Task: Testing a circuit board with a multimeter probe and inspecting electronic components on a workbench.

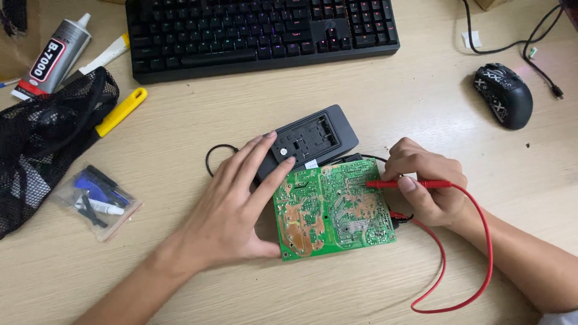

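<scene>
Right hand (428, 188), red probe (402, 184), apparently touching green board (333, 208)

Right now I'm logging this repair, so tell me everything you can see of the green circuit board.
The green circuit board is roughly square and lies solder side up on the wooden desk, slightly tilted, its far edge against a black casing. Silvery solder joints and coppery patches cover it. The left hand steadies its left edge; the right hand holds a red probe whose tip meets its upper right area.

keyboard (259, 33) top cut off, black casing (313, 139) partly under left hand (232, 207), probe (400, 184) tip indistinct
</scene>
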